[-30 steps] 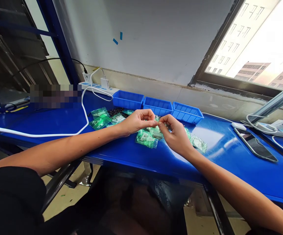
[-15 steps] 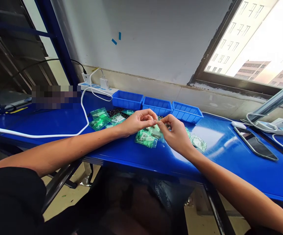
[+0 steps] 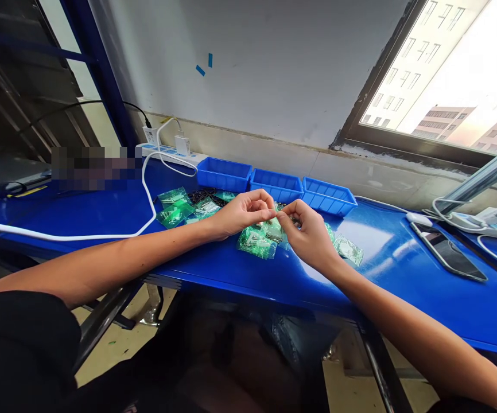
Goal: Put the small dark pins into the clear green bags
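Observation:
My left hand (image 3: 246, 214) is closed in a pinch above the blue table (image 3: 214, 269), its thumb and fingertips pointing right. Facing it, my right hand (image 3: 306, 232) pinches too, and the fingertips of both almost meet. Whatever lies between them is too small to make out. Green-tinted plastic packets (image 3: 257, 242) are spread under and around the hands. More green packets (image 3: 174, 207) lie to the left, beside small dark parts (image 3: 203, 196). Another packet (image 3: 349, 250) rests to the right of my right hand.
Three blue bins (image 3: 225, 174) stand in a row along the wall. A white power strip (image 3: 173, 155) with chargers is at the back left, and a white cable (image 3: 59, 236) crosses the table. A phone (image 3: 449, 252) and a lamp arm (image 3: 481, 178) are on the right.

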`<action>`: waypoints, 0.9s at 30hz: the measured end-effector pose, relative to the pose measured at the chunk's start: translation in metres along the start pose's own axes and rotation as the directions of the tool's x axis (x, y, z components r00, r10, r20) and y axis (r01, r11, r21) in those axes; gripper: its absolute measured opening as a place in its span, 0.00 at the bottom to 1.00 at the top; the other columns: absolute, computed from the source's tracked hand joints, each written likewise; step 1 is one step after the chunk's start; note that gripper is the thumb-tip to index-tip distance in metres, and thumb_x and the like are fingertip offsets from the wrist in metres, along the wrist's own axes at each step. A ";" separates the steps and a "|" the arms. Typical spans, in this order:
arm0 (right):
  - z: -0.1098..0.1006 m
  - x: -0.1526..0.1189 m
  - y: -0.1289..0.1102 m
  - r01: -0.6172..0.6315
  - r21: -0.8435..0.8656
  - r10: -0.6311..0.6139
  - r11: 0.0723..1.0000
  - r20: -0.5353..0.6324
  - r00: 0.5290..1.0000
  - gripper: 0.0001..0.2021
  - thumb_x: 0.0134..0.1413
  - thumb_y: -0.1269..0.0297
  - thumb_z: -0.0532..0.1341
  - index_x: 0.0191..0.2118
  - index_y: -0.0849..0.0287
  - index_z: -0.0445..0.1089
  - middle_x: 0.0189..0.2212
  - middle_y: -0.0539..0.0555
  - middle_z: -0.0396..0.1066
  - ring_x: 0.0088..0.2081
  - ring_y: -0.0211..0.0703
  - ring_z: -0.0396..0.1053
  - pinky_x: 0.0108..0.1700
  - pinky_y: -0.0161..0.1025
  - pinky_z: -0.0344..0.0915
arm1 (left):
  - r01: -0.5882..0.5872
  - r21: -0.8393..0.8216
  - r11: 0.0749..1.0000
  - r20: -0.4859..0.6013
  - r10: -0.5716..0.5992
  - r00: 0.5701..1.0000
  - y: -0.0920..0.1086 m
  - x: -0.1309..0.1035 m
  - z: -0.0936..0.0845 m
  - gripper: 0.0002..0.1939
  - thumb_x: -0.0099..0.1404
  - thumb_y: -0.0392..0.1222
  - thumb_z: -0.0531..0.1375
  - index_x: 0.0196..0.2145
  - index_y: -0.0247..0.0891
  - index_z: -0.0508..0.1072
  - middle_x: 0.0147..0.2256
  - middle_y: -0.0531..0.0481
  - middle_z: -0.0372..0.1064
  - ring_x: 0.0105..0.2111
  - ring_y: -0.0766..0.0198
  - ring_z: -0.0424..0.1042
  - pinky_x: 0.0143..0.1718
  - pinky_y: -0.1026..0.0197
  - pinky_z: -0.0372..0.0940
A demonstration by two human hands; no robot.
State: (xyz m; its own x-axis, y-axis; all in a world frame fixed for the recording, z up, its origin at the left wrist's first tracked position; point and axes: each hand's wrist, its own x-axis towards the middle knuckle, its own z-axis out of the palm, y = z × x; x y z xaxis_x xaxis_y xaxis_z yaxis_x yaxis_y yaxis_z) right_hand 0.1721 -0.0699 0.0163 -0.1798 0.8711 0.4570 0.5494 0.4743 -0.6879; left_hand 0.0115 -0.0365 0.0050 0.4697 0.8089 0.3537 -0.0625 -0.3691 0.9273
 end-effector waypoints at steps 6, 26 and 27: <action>0.000 0.000 -0.002 -0.002 0.028 0.002 1.000 0.003 1.000 0.07 0.52 0.65 0.56 0.25 0.57 0.59 0.16 0.44 0.57 0.19 0.31 0.51 0.23 0.33 0.47 | 0.017 -0.083 0.996 -0.012 -0.018 1.000 -0.003 0.000 0.002 0.15 0.52 0.50 0.64 0.27 0.36 0.67 0.21 0.58 0.59 0.24 0.72 0.58 0.26 0.67 0.55; 0.001 -0.001 0.000 0.035 -0.005 -0.035 0.999 -0.018 0.999 0.06 0.51 0.65 0.55 0.25 0.57 0.59 0.17 0.45 0.58 0.21 0.32 0.53 0.24 0.33 0.48 | -0.053 0.134 0.990 -0.078 0.064 0.995 0.003 -0.001 0.003 0.21 0.49 0.57 0.65 0.24 0.36 0.65 0.18 0.58 0.55 0.19 0.74 0.54 0.20 0.68 0.51; 0.001 0.000 0.000 0.037 -0.002 -0.037 0.999 -0.019 0.999 0.06 0.51 0.65 0.55 0.25 0.57 0.59 0.18 0.45 0.58 0.21 0.32 0.53 0.24 0.33 0.48 | -0.054 0.137 0.989 -0.076 0.065 0.995 0.003 -0.001 0.004 0.21 0.49 0.56 0.65 0.25 0.36 0.65 0.18 0.58 0.55 0.19 0.74 0.54 0.21 0.68 0.51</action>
State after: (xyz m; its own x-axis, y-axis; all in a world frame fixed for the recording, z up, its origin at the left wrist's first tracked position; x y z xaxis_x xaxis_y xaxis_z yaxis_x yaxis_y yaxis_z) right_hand 0.1719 -0.0700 0.0155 -0.1847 0.8503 0.4929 0.5442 0.5061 -0.6691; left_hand 0.0139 -0.0402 0.0073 0.3961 0.8158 0.4214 0.0331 -0.4713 0.8814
